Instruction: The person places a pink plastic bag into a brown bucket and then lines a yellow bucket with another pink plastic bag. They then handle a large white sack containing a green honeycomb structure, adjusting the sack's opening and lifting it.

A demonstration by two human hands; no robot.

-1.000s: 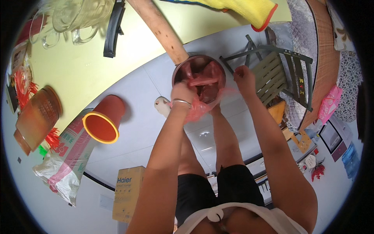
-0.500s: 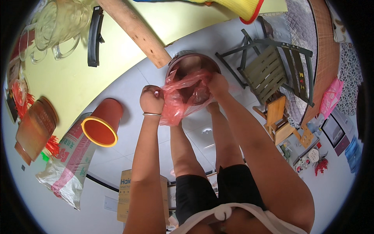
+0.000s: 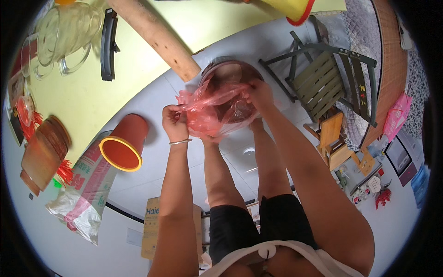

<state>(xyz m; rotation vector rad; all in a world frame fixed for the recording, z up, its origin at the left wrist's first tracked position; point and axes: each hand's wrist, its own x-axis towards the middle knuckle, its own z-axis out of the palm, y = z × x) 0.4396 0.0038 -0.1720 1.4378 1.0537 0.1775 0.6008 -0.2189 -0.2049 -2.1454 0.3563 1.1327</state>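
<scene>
A thin translucent red plastic bag (image 3: 203, 121) stretches between my two hands, its mouth partly spread and its lower part crumpled. My left hand (image 3: 175, 123), with a bangle at the wrist, pinches the bag's left edge. On the other side, my right hand (image 3: 260, 98) is closed on the bag's upper right edge. Behind and partly under the film is a round maroon bin (image 3: 253, 71) on the floor, close in front of my legs. The bag hides much of the bin, and I cannot tell whether any of the film is inside it.
An orange-red bin with a yellow rim (image 3: 121, 154) stands left, beside a white and pink sack (image 3: 87, 189). The yellow table (image 3: 138, 60) holds a wooden rolling pin (image 3: 161, 41) and glass mugs (image 3: 69, 37). A folding chair (image 3: 318, 85) stands right.
My left hand has moved slightly left and its fingers now pinch the bag's edge. The film's upper left edge has risen and spread leftward. My right hand keeps its hold.
</scene>
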